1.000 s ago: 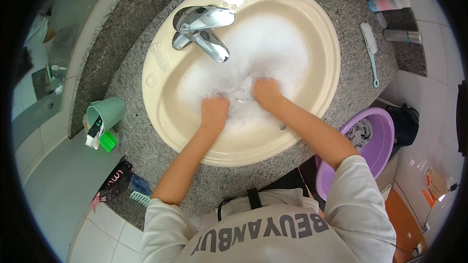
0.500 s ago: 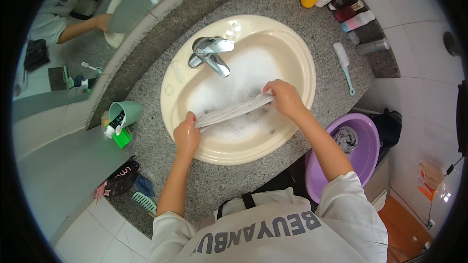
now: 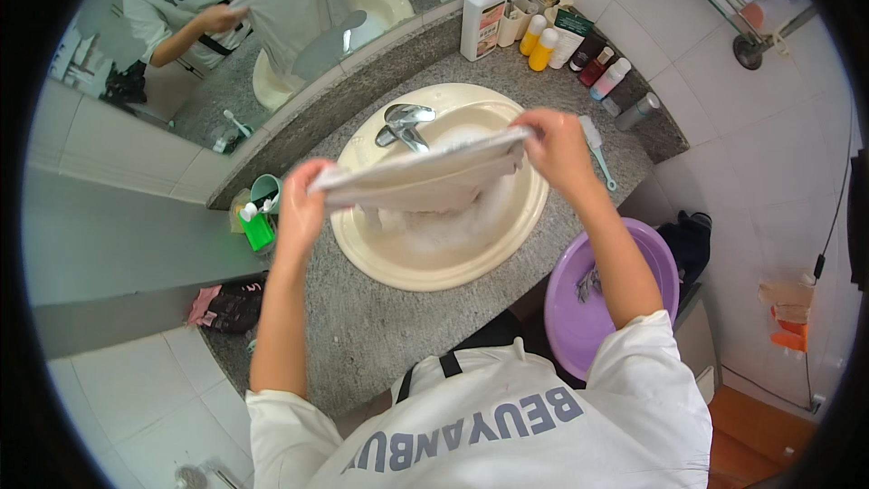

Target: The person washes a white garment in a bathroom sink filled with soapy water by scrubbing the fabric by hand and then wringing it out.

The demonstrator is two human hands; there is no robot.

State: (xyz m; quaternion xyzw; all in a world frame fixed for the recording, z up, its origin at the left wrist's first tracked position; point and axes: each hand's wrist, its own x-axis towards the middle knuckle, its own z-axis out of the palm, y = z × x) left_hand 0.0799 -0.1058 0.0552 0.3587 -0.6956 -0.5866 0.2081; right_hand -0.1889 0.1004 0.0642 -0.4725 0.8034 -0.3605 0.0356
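Note:
A pale grey garment (image 3: 425,174) is stretched out above the oval cream washbasin (image 3: 433,281), hanging down in a wide, loose sheet. My left hand (image 3: 303,197) grips one end of its upper edge, beyond the basin's left side. At the other end, my right hand (image 3: 556,147) pinches the corner over the right rim. White suds (image 3: 448,231) show in the basin below the fabric. Behind it stands the chrome tap (image 3: 405,124), its spout partly above the basin. The garment hides much of the basin's middle, and the fabric and hands are slightly blurred.
A purple tub (image 3: 579,335) holding grey cloth stands at the lower right. A white-headed brush (image 3: 591,134) lies right of the basin. Bottles and tubes (image 3: 543,48) line the back ledge. A green cup (image 3: 264,190) sits at the left, beneath the mirror (image 3: 204,63).
Both hands have risen from the suds and moved farther apart. The garment, earlier a narrow twisted band low in the basin, is now lifted and spread open. The view has shifted, showing more mirror.

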